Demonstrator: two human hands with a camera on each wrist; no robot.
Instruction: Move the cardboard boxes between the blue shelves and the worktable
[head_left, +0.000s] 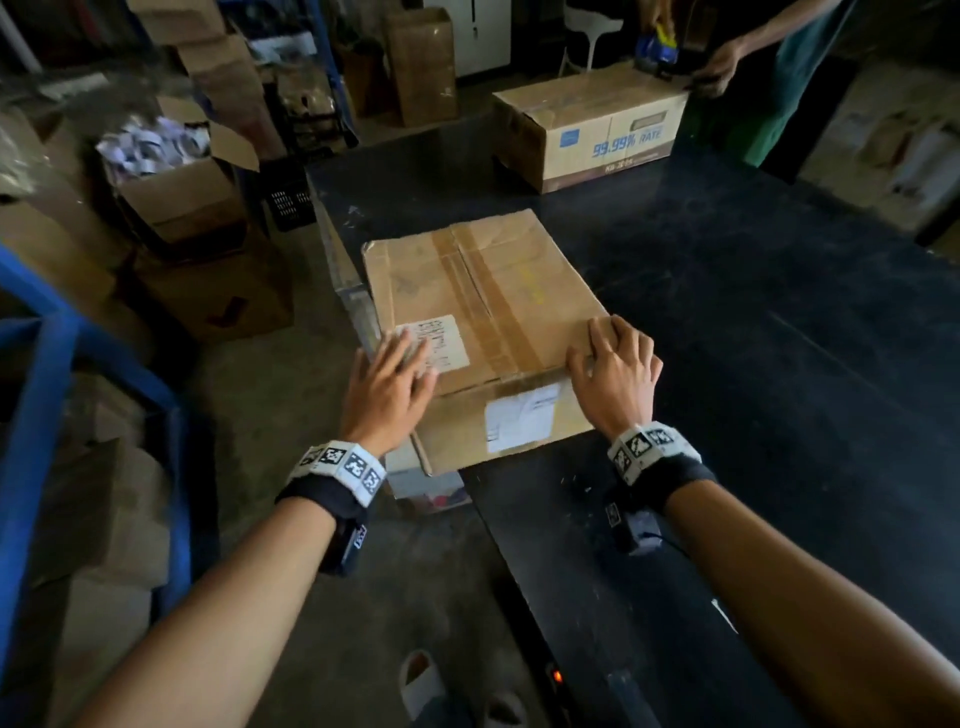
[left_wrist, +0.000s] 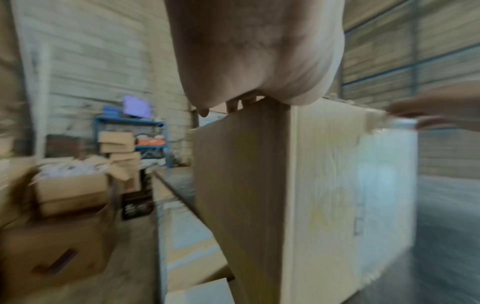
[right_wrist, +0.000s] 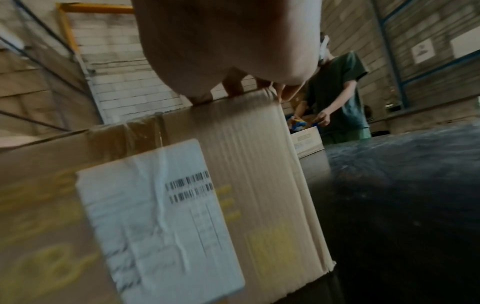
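Observation:
A taped cardboard box (head_left: 483, 291) with white labels lies on the black worktable (head_left: 753, 322) at its left edge, its near left corner overhanging. My left hand (head_left: 395, 384) rests flat on the box top near the left corner, fingers straight. My right hand (head_left: 615, 369) presses on the near right corner of the top, fingers slightly bent over the edge. In the left wrist view the box (left_wrist: 298, 195) is blurred below the left hand (left_wrist: 241, 102). The right wrist view shows the box (right_wrist: 233, 164) side with a barcode label under the right hand (right_wrist: 239, 88).
A second printed box (head_left: 592, 130) stands at the table's far end, where another person (head_left: 769, 67) handles a tape dispenser. Stacked cardboard boxes (head_left: 182, 208) crowd the floor left of the table. A blue shelf frame (head_left: 36, 395) stands at the near left.

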